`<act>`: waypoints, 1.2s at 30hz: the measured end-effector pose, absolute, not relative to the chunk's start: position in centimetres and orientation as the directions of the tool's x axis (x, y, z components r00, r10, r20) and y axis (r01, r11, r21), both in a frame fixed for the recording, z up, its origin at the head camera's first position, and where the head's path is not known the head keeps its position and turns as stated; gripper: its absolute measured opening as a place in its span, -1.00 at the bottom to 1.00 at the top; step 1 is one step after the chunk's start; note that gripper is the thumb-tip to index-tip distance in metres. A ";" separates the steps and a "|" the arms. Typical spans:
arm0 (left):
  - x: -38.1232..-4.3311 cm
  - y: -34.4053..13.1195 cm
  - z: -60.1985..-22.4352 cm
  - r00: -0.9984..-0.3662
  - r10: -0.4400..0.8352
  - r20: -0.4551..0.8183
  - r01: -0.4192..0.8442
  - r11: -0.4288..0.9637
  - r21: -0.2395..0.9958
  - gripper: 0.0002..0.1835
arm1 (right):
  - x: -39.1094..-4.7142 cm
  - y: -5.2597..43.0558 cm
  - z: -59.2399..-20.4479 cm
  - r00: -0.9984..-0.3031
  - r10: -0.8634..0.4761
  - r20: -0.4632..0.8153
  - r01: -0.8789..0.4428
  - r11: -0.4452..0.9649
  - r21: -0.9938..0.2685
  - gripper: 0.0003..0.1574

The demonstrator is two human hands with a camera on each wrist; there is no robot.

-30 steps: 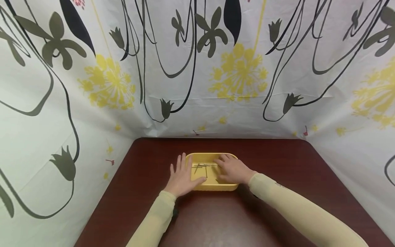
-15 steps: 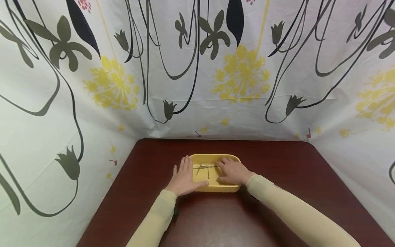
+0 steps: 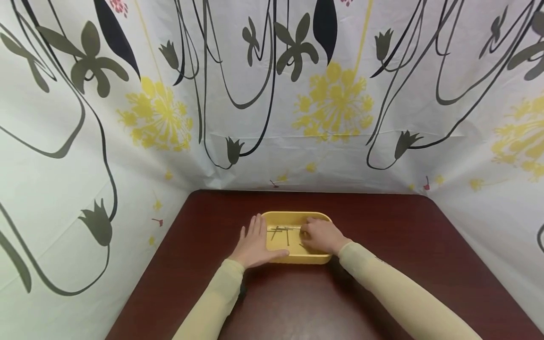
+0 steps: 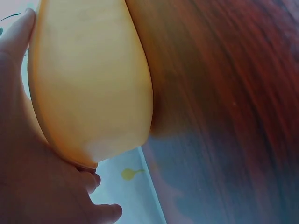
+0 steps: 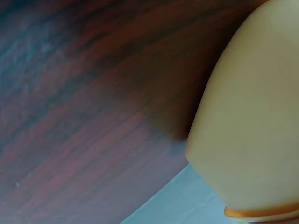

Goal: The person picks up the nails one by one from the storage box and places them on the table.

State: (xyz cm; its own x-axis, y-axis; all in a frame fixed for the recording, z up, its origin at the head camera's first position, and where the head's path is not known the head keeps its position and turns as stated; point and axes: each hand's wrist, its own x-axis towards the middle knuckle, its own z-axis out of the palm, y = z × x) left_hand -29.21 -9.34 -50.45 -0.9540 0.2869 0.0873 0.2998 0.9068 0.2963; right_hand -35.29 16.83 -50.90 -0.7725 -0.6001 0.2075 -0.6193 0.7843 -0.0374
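A yellow plastic tray (image 3: 297, 259) lies on the table, with several thin metal nails (image 3: 287, 237) loose on its floor. My left hand (image 3: 255, 245) rests on the tray's left end, fingers straight along the rim and thumb over the near edge. In the left wrist view, the left hand (image 4: 42, 172) lies against the rim of the tray (image 4: 93, 84). Inside the tray's right end is my right hand (image 3: 322, 236), its fingers bent down near a nail tip; what lies between the fingertips is hidden. The right wrist view shows mostly the tray's outer wall (image 5: 257, 107).
The dark red-brown wooden table (image 3: 289, 302) extends around the tray. A white curtain with printed flowers (image 3: 255, 123) hangs behind the table and along both sides.
The right hand's fingers have gone from spread to bent inside the tray. The left hand's fingers have drawn closer together on the rim. The head view has shifted slightly.
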 end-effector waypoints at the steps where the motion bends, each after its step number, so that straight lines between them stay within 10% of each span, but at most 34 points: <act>1: -29.2 -9.3 -50.5 -0.954 0.287 0.089 0.300 0.906 0.299 0.50 | -35.3 16.9 -51.0 -0.768 -0.600 0.224 -0.624 0.780 -0.045 -0.89; 36: -29.1 -9.4 -49.8 -0.951 0.292 0.097 0.308 0.900 0.310 0.53 | -35.1 16.3 -50.2 -0.798 -0.564 0.211 -0.580 0.815 -0.014 -0.56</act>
State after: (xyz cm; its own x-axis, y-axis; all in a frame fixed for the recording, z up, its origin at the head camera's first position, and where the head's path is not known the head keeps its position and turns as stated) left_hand -29.09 -9.43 -49.78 -0.9515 0.2920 0.0970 0.3077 0.8996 0.3100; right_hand -35.13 16.31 -50.22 -0.7982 -0.5641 0.2113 -0.5796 0.8148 -0.0138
